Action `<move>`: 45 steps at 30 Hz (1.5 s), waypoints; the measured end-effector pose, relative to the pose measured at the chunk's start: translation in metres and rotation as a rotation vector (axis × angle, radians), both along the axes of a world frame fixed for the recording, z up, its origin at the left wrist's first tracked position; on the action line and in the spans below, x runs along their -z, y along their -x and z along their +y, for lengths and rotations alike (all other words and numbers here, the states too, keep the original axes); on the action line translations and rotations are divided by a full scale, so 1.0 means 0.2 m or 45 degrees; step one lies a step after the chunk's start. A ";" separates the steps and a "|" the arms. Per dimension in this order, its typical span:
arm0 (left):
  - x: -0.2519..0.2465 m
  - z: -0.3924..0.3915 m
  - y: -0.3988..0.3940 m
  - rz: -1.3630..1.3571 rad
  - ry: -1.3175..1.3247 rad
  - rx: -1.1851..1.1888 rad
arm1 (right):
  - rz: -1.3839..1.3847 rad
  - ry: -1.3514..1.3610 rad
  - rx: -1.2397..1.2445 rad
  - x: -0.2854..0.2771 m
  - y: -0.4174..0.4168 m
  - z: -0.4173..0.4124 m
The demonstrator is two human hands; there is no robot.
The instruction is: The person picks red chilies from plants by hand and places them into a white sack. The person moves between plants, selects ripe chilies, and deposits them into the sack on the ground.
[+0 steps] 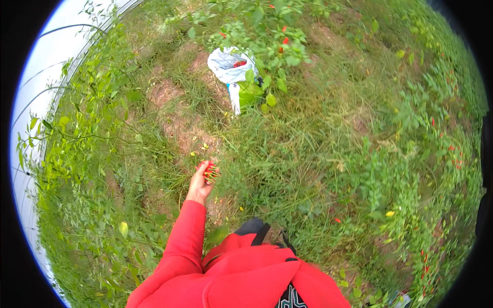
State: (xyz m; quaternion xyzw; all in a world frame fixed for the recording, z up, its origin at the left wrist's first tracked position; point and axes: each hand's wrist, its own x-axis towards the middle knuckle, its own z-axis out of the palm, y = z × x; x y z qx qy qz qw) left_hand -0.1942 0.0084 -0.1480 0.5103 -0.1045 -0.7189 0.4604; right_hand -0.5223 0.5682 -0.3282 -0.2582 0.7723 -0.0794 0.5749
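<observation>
My left hand (199, 184) is closed around a bunch of red chili peppers (211, 172), their green stems pointing out to the right. The arm, in a red sleeve, reaches forward over a strip of bare soil and grass. My right hand is out of view. Ahead of me, a white plastic sack (227, 63) stands on the ground with its mouth open and rolled at the rim. Red peppers (239, 64) show inside it. Green leaves partly cover the sack's right side.
Pepper plants with red fruit (285, 41) grow beside the sack, and more (456, 154) line the right edge. Tall leafy plants (88, 134) stand at left before a greenhouse's white film wall (46, 50). Weeds and grass cover the ground. A pale plastic piece (402, 300) lies at bottom right.
</observation>
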 end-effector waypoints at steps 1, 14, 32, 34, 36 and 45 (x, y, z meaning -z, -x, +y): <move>0.02 -0.03 0.04 0.059 0.001 -0.033 | -0.130 0.011 0.157 -0.07 -0.06 -0.12; -0.12 -1.51 0.25 0.490 0.286 -0.159 | -0.106 -0.022 0.348 -0.47 -0.09 -0.91; -0.45 -0.07 0.70 0.890 0.640 0.822 | 0.150 0.192 0.144 -0.44 -0.22 -0.32; -0.81 0.23 0.85 1.437 0.672 1.047 | -0.083 0.003 0.409 -0.42 -0.19 -0.31; -1.03 0.47 0.96 1.765 1.022 1.370 | -0.103 0.024 0.526 -0.40 -0.23 -0.22; -1.15 1.11 1.26 2.280 0.838 1.897 | -0.010 0.128 0.632 -0.34 -0.45 0.24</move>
